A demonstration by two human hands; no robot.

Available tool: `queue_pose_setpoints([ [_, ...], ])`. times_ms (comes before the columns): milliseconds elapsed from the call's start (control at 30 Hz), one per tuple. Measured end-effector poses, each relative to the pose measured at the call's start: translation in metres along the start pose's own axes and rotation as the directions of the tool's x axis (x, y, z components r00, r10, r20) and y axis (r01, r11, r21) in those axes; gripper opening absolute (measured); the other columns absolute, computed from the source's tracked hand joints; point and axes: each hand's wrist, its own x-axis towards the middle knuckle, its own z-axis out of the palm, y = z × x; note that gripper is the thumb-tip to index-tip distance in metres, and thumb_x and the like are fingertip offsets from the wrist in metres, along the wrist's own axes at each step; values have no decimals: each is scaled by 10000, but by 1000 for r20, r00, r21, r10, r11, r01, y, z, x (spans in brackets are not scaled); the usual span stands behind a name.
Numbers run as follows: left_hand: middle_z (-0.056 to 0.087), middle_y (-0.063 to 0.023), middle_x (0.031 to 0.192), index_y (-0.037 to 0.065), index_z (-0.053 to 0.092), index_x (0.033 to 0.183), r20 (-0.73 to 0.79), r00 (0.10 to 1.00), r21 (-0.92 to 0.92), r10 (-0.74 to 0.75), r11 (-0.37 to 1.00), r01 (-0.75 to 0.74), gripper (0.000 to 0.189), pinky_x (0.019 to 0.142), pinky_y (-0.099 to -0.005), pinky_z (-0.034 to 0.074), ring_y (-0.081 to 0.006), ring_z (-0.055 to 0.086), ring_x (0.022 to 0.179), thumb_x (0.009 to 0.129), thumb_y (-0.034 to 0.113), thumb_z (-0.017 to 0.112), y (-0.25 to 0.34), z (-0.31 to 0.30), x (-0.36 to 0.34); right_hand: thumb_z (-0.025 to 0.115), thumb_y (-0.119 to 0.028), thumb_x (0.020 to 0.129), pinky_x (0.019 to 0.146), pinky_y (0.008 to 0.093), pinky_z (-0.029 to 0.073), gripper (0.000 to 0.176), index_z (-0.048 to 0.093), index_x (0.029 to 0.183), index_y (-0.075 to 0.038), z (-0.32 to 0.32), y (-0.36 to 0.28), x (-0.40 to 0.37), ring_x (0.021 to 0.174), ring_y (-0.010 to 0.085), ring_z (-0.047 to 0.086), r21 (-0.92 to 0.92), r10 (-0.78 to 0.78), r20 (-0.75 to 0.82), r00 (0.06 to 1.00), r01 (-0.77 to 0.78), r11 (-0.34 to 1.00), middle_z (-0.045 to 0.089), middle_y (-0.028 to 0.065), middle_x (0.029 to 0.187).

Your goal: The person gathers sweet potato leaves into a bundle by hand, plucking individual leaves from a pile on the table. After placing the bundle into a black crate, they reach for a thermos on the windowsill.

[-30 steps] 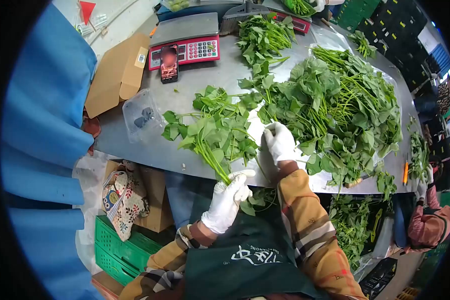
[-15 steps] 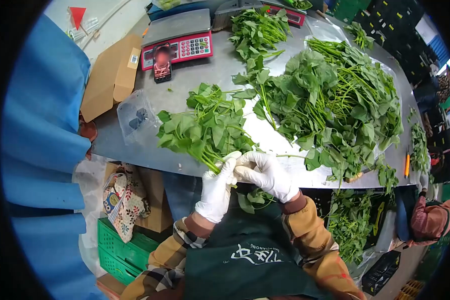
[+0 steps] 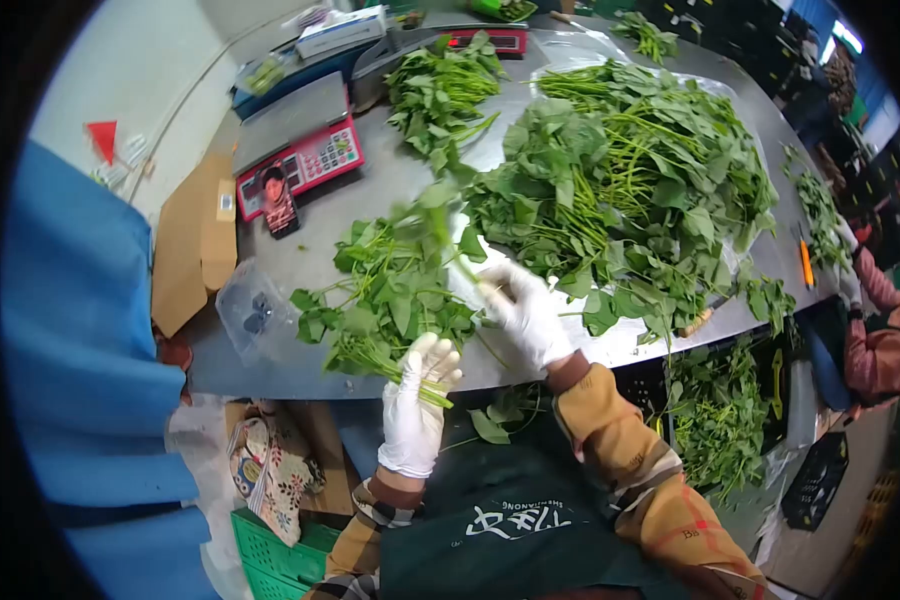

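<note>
White gloves cover both my hands. At the table's front edge, my left hand (image 3: 417,408) is wrapped round the stems of a bunch of leafy greens (image 3: 390,300), whose leaves spread over the metal table (image 3: 320,372). My right hand (image 3: 526,312) is to the right of the bunch and a little higher, its fingertips pinched on a green sprig (image 3: 435,220) that is blurred by motion. A large pile of greens (image 3: 630,170) lies just beyond my right hand. Further back is a smaller heap of greens (image 3: 445,90).
A red scale (image 3: 315,160) with a phone (image 3: 278,202) against it stands at the back left, near a cardboard box (image 3: 198,240) and a plastic bag (image 3: 255,312). An orange knife (image 3: 806,262) lies at the right. A co-worker's pink sleeve (image 3: 878,285) shows at the far right.
My right hand has moved away from my left hand, up the table, and now holds a sprig. My left hand has moved slightly down with the bunch. The view has shifted.
</note>
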Motion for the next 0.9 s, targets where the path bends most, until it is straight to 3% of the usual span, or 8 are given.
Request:
queue_pose_setpoints([
  [100,629,-120,1216,28,473,1360,-35,996,0,80,997,-80,417,967,-364,503,-248,610,1129,1030,283,474,-2,17,7,687,-161,890,743,278,494,186,649,1009,-23,7,-15,-26,803,103,584,-113,-254,295,921,298,948,646,28,841],
  [200,659,-122,1108,46,523,1247,-3,998,-45,58,997,-58,281,989,-405,489,-254,628,1079,1013,202,516,0,14,9,708,-207,886,767,291,502,242,673,1029,-16,-7,-36,-35,811,121,607,-20,-26,544,838,44,999,670,54,847],
  [300,615,-50,867,74,549,1134,-22,999,-42,29,999,-30,194,908,-402,518,-197,623,882,1012,222,519,3,17,7,701,-214,874,775,316,509,222,686,1025,-52,-37,-13,-11,839,186,644,-57,-35,142,989,43,997,686,95,876],
  [367,552,-8,769,89,551,1125,81,996,-79,27,997,-20,181,849,-386,529,-158,582,774,1011,225,518,2,2,7,697,-186,842,769,366,511,181,690,989,-80,-68,7,13,838,281,637,-563,-385,-278,880,175,808,664,115,889],
  [500,493,3,723,75,549,1107,15,999,-48,-37,998,38,180,800,-366,516,-141,520,693,1008,224,526,-3,13,0,707,-186,786,734,431,469,128,691,903,-135,-118,43,33,872,310,593,-771,-433,-482,762,-134,622,603,96,939],
  [633,487,0,696,71,559,1108,4,998,-54,-70,996,70,184,782,-363,511,-143,516,676,1008,222,530,-10,11,2,747,-173,746,744,415,480,156,705,889,-126,-119,35,19,859,304,596,-762,-320,-355,878,-74,643,612,94,881],
  [767,497,7,714,52,558,1127,5,998,-31,-55,998,55,181,816,-384,514,-130,531,689,1024,187,495,-7,13,0,732,-184,856,707,304,511,205,708,985,-26,-100,-1,-6,737,168,638,-49,91,-175,980,-101,994,699,76,829],
  [900,514,3,708,45,577,1122,1,998,-20,-70,997,70,185,801,-379,512,-130,530,686,1025,176,490,-7,12,1,689,-161,903,665,244,510,246,676,1046,38,-95,-18,-21,707,79,613,-57,111,-14,994,-111,992,692,45,807],
])
